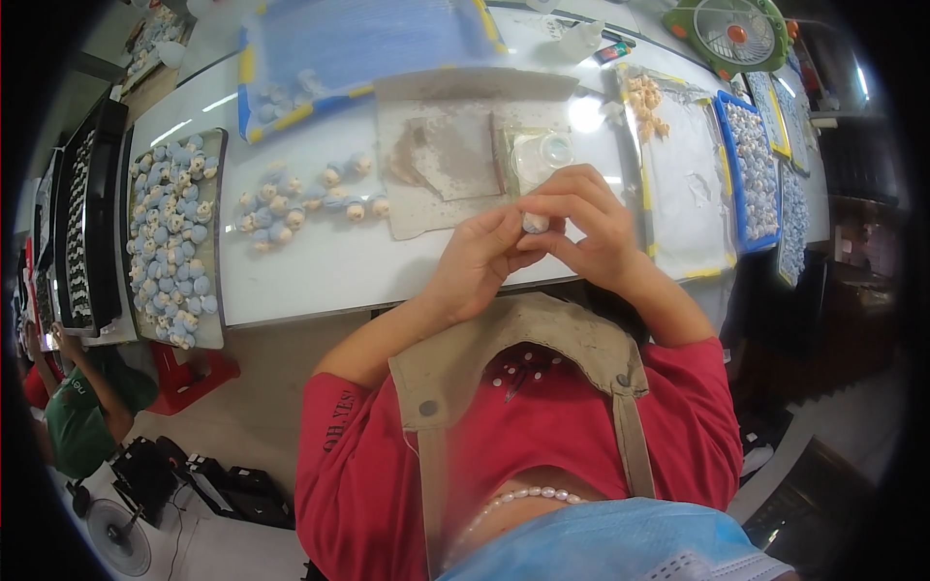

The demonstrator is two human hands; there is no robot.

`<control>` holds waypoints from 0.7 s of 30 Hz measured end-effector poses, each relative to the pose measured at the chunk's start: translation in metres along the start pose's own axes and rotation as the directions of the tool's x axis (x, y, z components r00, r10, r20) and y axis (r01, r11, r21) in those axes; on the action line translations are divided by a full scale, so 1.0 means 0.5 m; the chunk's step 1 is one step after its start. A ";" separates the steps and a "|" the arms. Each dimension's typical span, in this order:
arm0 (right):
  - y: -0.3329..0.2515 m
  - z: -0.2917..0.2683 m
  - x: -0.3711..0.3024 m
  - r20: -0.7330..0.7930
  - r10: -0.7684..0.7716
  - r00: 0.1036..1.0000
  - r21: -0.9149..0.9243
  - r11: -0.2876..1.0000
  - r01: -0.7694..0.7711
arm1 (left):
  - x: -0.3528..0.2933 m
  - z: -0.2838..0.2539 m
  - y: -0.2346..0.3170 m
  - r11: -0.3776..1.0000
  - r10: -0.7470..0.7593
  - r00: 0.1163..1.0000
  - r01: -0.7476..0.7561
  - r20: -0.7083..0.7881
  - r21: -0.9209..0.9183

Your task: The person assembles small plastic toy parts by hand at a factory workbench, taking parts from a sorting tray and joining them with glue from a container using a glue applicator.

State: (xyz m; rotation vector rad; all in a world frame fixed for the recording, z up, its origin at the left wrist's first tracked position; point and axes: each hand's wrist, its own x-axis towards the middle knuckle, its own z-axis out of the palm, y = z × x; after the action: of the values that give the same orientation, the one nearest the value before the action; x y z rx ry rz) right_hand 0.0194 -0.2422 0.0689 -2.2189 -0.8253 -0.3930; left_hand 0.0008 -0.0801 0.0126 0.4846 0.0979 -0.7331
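Above the table's near edge, my left hand (477, 263) and my right hand (593, 225) meet with bent fingers. Pinched between their fingertips is a small round blue-and-cream figurine piece (534, 224), partly covered by the fingers. Just beyond the hands stands a small clear round dish (554, 148) on a pale square pad, beside a stained grey cardboard sheet (407, 218). Several similar blue-and-cream pieces (276, 203) lie loose on the white table to the left. Too little of the held piece shows to tell its details.
A tray (222, 290) full of blue-and-cream pieces stands at the left. Farther back is a blue board with yellow tape (387, 39). At the right lie a white sheet with orange pieces (647, 102), a blue tray (759, 245) and a green fan (728, 34). A person in green (82, 416) sits far left.
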 end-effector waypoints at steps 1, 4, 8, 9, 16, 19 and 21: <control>-0.002 -0.003 -0.001 0.024 0.024 0.999 0.018 1.000 -0.024 | 0.001 0.001 0.003 0.998 -0.053 0.999 0.053 0.003 -0.022; -0.002 -0.015 -0.005 0.077 0.045 0.996 0.053 0.997 -0.049 | 0.012 0.023 0.037 0.973 -0.032 0.998 0.019 0.053 0.232; 0.002 -0.026 -0.010 0.080 0.010 0.997 0.080 0.997 -0.016 | 0.016 0.048 0.057 0.940 -0.076 0.997 0.065 0.020 0.334; 0.004 -0.027 -0.015 0.071 0.012 0.997 0.082 0.996 -0.018 | 0.016 0.053 0.059 0.950 -0.095 0.995 0.085 0.018 0.299; 0.010 -0.040 -0.046 -0.047 0.015 0.999 0.109 0.994 -0.009 | 0.021 0.084 0.034 0.964 -0.132 0.991 0.131 -0.009 0.233; 0.004 -0.039 -0.061 -0.071 0.034 0.997 0.122 0.992 -0.025 | 0.014 0.090 0.018 0.974 -0.132 0.991 0.130 -0.002 0.187; 0.000 -0.040 -0.071 -0.094 0.054 0.994 0.111 0.993 -0.043 | 0.008 0.092 0.011 0.972 -0.141 0.990 0.142 -0.017 0.185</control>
State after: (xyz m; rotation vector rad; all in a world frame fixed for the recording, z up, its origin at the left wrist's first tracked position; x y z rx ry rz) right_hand -0.0078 -0.2720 0.0652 -2.0977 -0.7229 -0.4186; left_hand 0.0035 -0.1001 0.0543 0.6627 0.0683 -0.8858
